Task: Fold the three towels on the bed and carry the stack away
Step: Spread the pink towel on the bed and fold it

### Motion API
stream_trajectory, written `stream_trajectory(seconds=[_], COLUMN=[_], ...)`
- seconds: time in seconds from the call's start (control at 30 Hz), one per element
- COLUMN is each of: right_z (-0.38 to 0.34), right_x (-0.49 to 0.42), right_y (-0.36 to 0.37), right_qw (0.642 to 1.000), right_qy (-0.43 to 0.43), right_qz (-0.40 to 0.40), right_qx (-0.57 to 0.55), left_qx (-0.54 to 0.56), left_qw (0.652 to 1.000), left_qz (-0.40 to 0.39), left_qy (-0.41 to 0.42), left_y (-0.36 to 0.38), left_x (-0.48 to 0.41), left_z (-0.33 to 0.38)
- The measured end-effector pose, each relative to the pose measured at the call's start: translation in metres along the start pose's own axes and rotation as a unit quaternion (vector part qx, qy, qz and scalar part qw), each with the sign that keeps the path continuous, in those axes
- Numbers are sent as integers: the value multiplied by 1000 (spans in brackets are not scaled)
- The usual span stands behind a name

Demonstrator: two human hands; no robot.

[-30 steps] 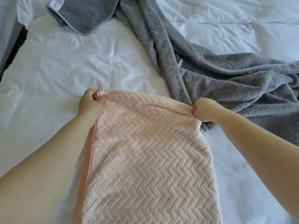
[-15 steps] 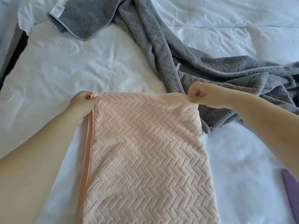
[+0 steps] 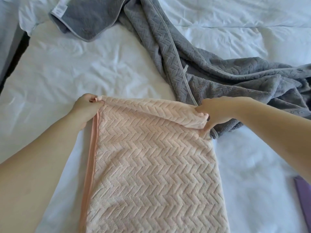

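Head view. A pale pink plush towel with a herringbone weave (image 3: 151, 165) lies on the white-sheeted bed (image 3: 80, 68), running as a narrow strip from centre frame to 6 o'clock. A pink trim line shows along its 9 o'clock side, so a lengthwise fold appears done.

The left hand (image 3: 85, 106) pinches the far corner at 10 o'clock. The right hand (image 3: 213, 113) grips the far corner at 2 o'clock, where the cloth is turned back toward the person. The hands are apart, each clamped on a corner.

A grey herringbone towel (image 3: 227, 81) lies heaped and unfolded from 12 to 3 o'clock, touching the pink towel's far right corner. A darker grey cloth with pale edging (image 3: 87, 17) lies at 11 o'clock; whether it is a separate towel cannot be told. A flat purple item (image 3: 304, 199) is cut off at 4 o'clock.

Assessment: first towel part-folded, cross fold in hand. Grey pieces untouched, no stack formed, carrying outstanding.
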State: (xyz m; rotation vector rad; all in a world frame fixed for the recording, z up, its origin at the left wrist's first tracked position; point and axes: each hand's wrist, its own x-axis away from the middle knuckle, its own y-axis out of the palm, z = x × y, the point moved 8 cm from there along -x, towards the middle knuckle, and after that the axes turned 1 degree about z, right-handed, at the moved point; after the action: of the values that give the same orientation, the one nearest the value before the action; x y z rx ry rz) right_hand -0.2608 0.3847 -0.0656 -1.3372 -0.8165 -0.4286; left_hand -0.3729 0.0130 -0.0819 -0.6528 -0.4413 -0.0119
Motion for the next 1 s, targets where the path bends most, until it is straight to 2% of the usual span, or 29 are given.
stream_trajectory(seconds=[0.07,0.17,0.43,0.63,0.77,0.9,0.97,1.0], right_z=[13,33,49,59,66,45,28,21], right_x=[1,6,7,10,23,31,32,34], right_y=[-10,-29,-58,-62,-53,-33,-27,-26], right_qw=[998,994,987,973,957,960,950,940], right_qy=[36,60,37,48,49,49,46,47], right_qz=[41,87,136,147,101,82,130,167], right_qx=[38,5,-77,-169,-268,-263,-282,-293], left_qx=[1,0,22,48,53,-29,-147,-214], left_qw=[1000,1000,1000,999,999,999,987,970], left_qz=[0,0,10,6,6,-1,61,106], left_qy=[4,7,16,12,10,15,15,45], left_y=[-2,-4,-4,-8,-10,2,0,1], left_x=[1,2,4,2,3,7,15,23], left_z=[0,2,12,10,5,5,12,25])
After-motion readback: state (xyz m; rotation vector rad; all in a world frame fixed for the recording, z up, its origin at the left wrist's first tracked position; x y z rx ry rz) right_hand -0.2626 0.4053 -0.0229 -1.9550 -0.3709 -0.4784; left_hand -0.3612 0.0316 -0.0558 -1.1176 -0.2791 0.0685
